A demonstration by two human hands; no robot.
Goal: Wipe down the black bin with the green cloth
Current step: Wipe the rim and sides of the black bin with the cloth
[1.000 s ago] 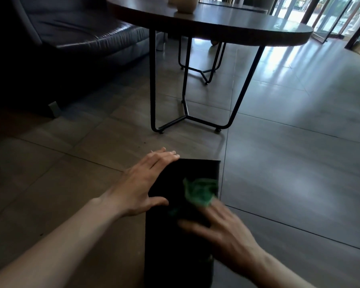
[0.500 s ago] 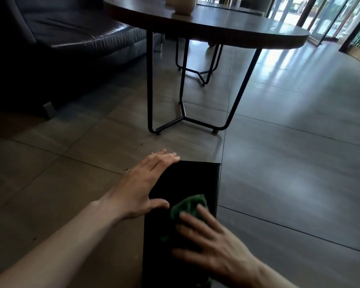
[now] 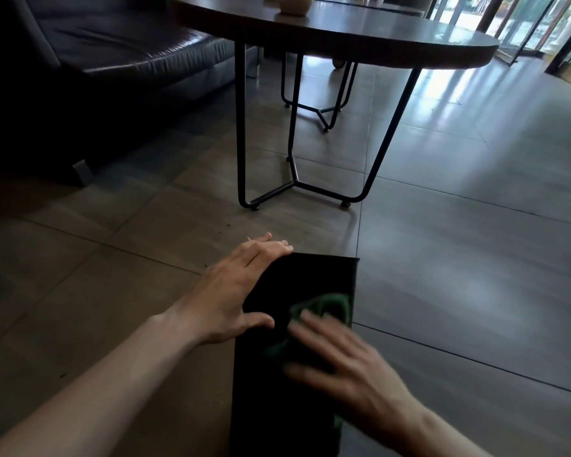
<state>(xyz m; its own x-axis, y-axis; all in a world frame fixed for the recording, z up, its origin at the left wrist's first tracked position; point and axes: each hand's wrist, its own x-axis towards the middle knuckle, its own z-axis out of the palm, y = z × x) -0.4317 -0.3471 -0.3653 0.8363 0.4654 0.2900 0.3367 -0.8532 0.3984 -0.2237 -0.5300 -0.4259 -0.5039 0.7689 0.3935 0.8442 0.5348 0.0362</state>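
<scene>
Black plastic fills the bottom of the view: the black bin (image 3: 297, 374) stands on the tiled floor (image 3: 475, 258) directly below the camera, its flat top face turned up toward the person. On that face, toward the right edge, lies the green cloth (image 3: 330, 305), bunched and blurred, with another green scrap showing lower down beside the right wrist.

The right hand (image 3: 340, 361) lies flat over the cloth with fingers spread and extended, pressing down rather than gripping it. An open palm spreads pressure across more fabric, which suits rubbing a broad flat surface. Its smeared outline suggests it is mid-stroke.

The left hand (image 3: 241, 291) rests open on the bin's left edge, fingers reaching to the far left corner and thumb splayed across the top. It holds nothing; it seems placed there to brace the bin, so the wiping does not push it across the smooth tiles.

Judging by the cloth's position, the wipe is on the upper surface; whether the sides are done cannot be told.

Farther off, a round desk (image 3: 343, 31) on thin black metal legs stands well apart from the bin, with a pale vessel (image 3: 294, 3) on it. A dark leather sofa (image 3: 112, 44) sits to the left, and bright glass doors (image 3: 524, 21) lie beyond on the right.
</scene>
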